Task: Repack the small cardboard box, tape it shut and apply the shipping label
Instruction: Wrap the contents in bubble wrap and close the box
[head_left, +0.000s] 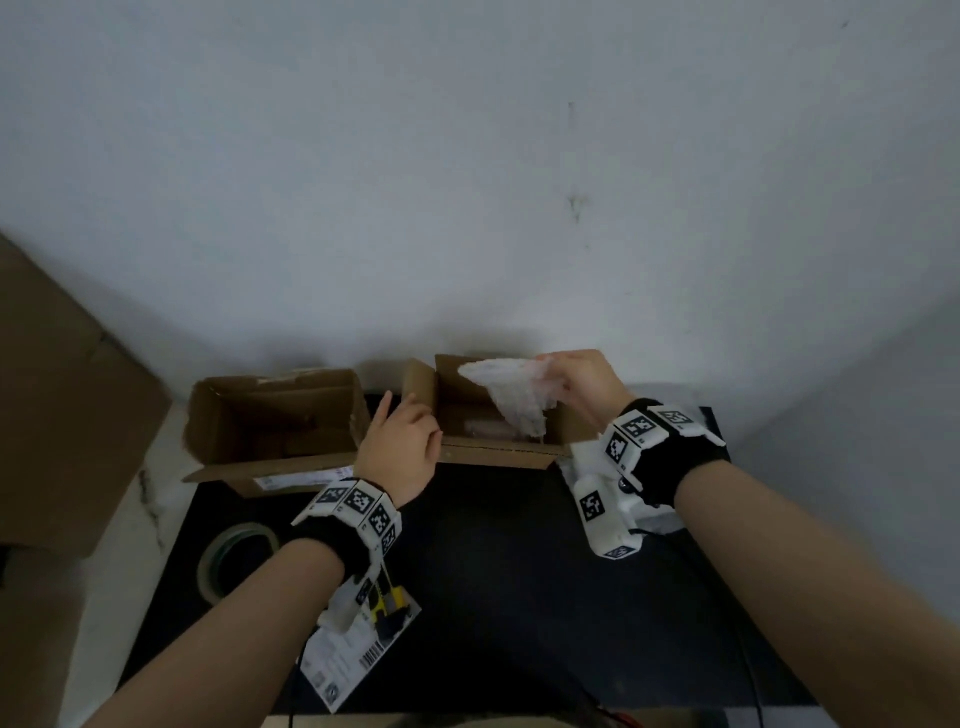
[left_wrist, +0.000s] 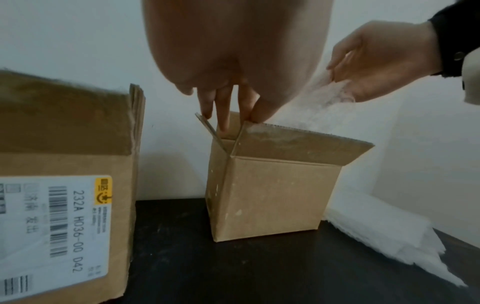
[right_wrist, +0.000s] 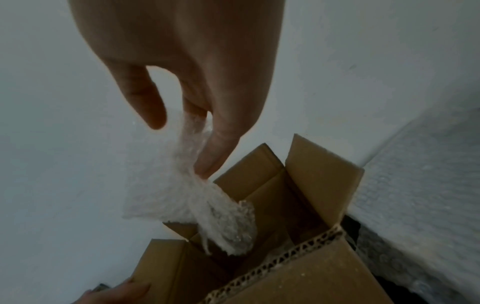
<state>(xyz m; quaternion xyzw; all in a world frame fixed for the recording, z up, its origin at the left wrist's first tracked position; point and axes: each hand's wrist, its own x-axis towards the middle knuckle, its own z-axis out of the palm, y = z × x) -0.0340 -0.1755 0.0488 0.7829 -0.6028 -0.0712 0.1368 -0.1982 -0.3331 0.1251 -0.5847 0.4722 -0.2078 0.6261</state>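
The black table (head_left: 493, 571) spreads out in front of me against a pale wall (head_left: 467, 156), and on its far left stands the larger cardboard box (head_left: 275, 426), open at the top, with a printed barcode label (left_wrist: 52, 226) stuck to its near side. Just to the right of it, close to the wall, sits the small cardboard box (left_wrist: 272, 195), upright with all its flaps standing open. My left hand (head_left: 402, 452) rests on that small box's left flap, fingers fairly straight, their tips (left_wrist: 223, 123) touching the inner face of the flap near the corner. My right hand (head_left: 582, 384) hangs above the open top and pinches a sheet of bubble wrap (head_left: 511, 397) between thumb and fingers; the sheet droops so that its lower end dips into the box's mouth. More white wrap (left_wrist: 389, 236) lies on the table to the right of the small box. Nearer me on the left lies a roll of clear tape (head_left: 236, 558), flat on the table, and just beside it the loose shipping label (head_left: 353, 654), partly under my left wrist.
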